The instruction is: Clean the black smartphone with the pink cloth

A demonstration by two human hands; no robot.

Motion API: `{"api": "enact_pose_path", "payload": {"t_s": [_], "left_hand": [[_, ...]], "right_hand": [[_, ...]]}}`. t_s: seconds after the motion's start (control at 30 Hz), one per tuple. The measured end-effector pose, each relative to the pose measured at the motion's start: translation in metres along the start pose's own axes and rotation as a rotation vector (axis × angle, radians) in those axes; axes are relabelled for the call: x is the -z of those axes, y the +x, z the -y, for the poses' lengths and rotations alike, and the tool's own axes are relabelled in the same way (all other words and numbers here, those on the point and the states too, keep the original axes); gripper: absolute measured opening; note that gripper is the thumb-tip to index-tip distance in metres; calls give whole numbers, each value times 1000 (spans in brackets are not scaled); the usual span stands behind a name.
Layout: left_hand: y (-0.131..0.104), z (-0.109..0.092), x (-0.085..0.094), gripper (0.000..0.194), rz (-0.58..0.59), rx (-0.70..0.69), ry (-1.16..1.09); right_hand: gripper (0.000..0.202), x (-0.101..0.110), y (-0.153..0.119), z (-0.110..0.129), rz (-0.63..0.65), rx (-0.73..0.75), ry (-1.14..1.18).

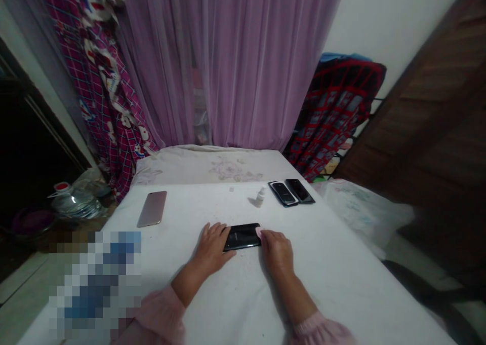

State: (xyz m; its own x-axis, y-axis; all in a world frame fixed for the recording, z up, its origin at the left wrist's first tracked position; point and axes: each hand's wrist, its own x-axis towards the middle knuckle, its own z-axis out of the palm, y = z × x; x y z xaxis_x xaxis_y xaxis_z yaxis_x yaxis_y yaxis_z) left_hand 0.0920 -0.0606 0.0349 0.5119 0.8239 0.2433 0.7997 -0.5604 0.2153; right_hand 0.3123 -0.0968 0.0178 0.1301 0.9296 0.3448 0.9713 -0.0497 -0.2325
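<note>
A glossy black phone (243,236) lies flat, back side up, on the white-covered table (212,304). My left hand (213,243) grips the phone's left end, fingers over the far edge and thumb at the near edge. At the other end, my right hand (278,253) pinches a small pink piece (258,231) against the phone's right edge. A small white bottle (260,197) stands beyond the right hand.
A rose-gold phone (152,209) lies at the left. Several dark phones (299,190) rest at the back right. A blurred-out patch (96,279) covers the near left. Purple curtains (258,66) hang behind the table; a water jug (78,203) stands left of it.
</note>
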Motion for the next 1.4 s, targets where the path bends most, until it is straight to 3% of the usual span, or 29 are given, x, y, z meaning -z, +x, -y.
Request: {"api": "enact_pose_path", "payload": {"t_s": [0.13,0.27,0.4,0.5,0.6,0.73,0.9,1.1,1.3,1.4], "left_hand": [[-8,-1,0,47,-25,65,-13],[-41,-13,0,57,-50,129,-19],[-64,-22,-5,50,-24,56,-4],[-59,-24,-7,45,15,-20,28],[-43,-25,-6,43,42,-78,2],[-27,-30,-9,43,28,-126,2],[-21,-42,-15,45,-17,-96,40],[-17,-53,-9,44,-58,-44,59],[-17,-54,-6,38,-84,-46,81],[-12,-61,-8,33,-117,-41,90]], "right_hand": [[28,-6,23,17,65,10,64],[29,-15,55,46,191,111,109],[24,-23,78,78,269,288,182],[22,-25,84,86,313,378,216],[24,-21,83,77,323,369,206],[27,-14,78,58,316,236,147],[30,-9,68,55,317,106,115],[27,11,41,40,337,31,153],[27,21,-7,10,211,-82,335],[25,18,-24,2,150,-217,589]]}}
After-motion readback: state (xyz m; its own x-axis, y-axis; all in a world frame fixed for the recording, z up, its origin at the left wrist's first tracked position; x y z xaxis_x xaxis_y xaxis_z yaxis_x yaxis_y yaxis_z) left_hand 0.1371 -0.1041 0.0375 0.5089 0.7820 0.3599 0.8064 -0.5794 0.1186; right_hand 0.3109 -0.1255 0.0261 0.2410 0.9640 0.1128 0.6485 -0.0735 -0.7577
